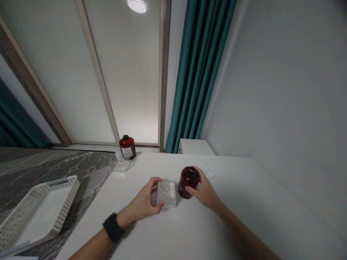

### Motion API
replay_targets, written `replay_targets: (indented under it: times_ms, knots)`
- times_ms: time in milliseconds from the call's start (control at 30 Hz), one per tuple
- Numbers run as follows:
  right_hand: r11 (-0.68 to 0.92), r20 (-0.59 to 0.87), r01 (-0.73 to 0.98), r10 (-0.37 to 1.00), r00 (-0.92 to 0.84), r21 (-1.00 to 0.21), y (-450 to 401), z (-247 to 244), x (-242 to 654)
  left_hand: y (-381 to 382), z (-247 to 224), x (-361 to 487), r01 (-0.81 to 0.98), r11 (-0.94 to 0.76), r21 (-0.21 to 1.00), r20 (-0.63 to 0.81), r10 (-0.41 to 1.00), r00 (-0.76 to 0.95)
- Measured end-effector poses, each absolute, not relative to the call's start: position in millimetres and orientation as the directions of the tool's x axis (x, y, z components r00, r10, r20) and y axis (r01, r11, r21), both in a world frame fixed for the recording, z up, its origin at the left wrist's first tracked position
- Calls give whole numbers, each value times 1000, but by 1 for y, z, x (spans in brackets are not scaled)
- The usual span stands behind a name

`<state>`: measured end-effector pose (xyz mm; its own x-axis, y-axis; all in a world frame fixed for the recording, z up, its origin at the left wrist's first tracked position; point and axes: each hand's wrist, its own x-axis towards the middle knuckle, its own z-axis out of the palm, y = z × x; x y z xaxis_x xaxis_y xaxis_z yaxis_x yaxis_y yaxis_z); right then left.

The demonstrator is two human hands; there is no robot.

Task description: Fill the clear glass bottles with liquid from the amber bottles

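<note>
A clear square container [166,194] rests on the white table in front of me. My left hand [151,198] holds it from the left, with the fingers at its far edge and the thumb at its near edge. To its right is a dark red bottle [187,182] with an open neck and no cap on it. My right hand [201,187] is wrapped round the bottle's right side. The bottle leans slightly, and I cannot tell whether its base touches the table. A small gap separates bottle and container.
On the table's [151,234] far left corner stand a capped, labelled red bottle [127,147] and a clear stand-like piece [121,165]. Thin clear strips [207,171] lie behind my right hand. A white perforated basket [40,213] sits lower left; a white cabinet [195,147] is beyond the table.
</note>
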<state>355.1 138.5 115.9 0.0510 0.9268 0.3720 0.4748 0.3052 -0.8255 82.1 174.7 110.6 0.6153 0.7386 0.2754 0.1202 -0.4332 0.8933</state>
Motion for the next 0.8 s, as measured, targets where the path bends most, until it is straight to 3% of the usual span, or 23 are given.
replay_targets:
  times_ms: [200,367,800]
  knots:
    - [319,392,513,919,38,-797,157,140,354,178,111,77,128,-445,887,278,733,621]
    - [310,369,436,928,57,-845,196,146,344,178,113,77,116,-437,892,278,733,621]
    - [310,357,393,933,52,-866,248,115,313,179,113,76,104,-427,898,271,724,635]
